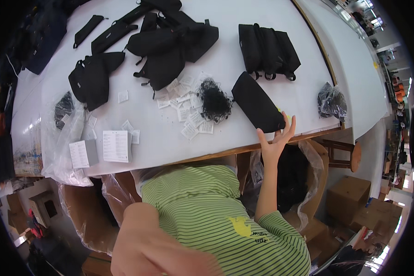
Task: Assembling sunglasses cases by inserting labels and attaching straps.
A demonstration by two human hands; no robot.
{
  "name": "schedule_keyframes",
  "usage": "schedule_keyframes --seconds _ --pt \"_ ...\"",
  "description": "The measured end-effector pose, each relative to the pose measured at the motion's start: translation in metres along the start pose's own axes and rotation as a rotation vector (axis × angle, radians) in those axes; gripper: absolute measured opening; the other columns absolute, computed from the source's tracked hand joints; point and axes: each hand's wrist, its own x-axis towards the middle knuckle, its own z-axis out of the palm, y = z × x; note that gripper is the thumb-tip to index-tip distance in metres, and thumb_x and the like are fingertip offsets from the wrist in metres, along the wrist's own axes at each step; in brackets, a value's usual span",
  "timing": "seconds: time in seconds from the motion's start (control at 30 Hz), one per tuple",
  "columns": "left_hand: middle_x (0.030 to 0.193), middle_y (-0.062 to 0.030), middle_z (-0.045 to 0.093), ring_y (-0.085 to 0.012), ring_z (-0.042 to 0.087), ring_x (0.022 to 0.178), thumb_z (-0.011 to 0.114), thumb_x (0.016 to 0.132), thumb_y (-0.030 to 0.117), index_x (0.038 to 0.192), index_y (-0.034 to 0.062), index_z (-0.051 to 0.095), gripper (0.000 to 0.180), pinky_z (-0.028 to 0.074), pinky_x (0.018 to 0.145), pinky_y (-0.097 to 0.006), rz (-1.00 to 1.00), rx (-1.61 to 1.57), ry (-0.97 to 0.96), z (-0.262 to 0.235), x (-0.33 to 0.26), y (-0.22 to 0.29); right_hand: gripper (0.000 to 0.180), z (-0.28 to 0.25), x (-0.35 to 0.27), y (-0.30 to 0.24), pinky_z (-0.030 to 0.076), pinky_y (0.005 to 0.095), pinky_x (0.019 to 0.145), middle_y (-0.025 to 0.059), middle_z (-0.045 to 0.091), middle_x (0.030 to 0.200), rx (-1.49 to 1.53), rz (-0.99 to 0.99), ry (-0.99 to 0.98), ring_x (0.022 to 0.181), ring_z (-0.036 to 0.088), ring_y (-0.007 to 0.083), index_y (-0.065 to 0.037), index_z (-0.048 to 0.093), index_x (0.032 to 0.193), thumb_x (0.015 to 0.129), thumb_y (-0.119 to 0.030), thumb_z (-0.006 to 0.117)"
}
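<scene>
Green-and-white striped cloth, the person's own shirt (211, 216), is filling the near foreground, with the left arm (156, 248) blurring across it at the lower edge; the left hand itself is lying out of view. Beyond the shirt, the right hand (277, 138) is reaching up to the near edge of the white table (280, 60), fingers (290, 125) spread wide and gripping nothing, the fingertips touching the near end of a flat black pouch (256, 103). That pouch is lying on the table right at its near edge. Below the table edge, under the hand, a cardboard box lined with clear plastic (308, 165) is standing open. Just left of the pouch, a tangle of black cords (214, 102) is resting on scattered white paper tags (188, 110). Farther back from the pouch, three more black pouches (267, 49) are sitting side by side, and a heap of black bags (165, 41) is lying to their left.
</scene>
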Motion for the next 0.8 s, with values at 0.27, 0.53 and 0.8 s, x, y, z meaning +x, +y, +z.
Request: schedule_keyframes --seconds 0.27,0.53,0.8 --pt "0.106 -0.0188 0.059 -0.0252 0.061 0.091 0.061 0.089 0.009 0.094 -0.0007 0.069 0.013 0.055 0.075 -0.029 0.078 0.049 -0.068 -0.005 -0.017 0.003 0.061 -0.013 0.006 0.007 0.048 0.0255 0.082 0.0135 0.053 0.119 0.120 0.488 -0.066 0.096 0.058 0.0164 0.002 0.043 0.131 0.078 -0.004 0.072" --pt "0.104 -0.0202 0.061 -0.0318 0.062 0.091 0.069 0.084 0.016 0.100 -0.0013 0.065 0.024 0.055 0.072 -0.040 -0.156 0.206 -0.419 -0.035 -0.053 0.018 0.035 -0.040 0.028 -0.003 0.045 0.0267 0.087 0.0060 0.062 0.105 0.341 0.585 -0.223 0.094 0.057 0.0122 0.004 0.057 0.113 0.082 -0.004 0.068" --pt "0.093 -0.0076 0.060 -0.0181 0.056 0.092 0.058 0.088 0.010 0.105 0.0013 0.057 0.019 0.041 0.085 -0.031 -0.317 1.539 1.225 -0.093 -0.151 0.031 0.035 -0.081 0.209 0.037 0.049 0.0298 0.083 0.0096 0.060 0.109 0.012 -0.044 0.381 0.094 0.060 0.0165 0.001 0.052 0.117 0.087 -0.011 0.065"
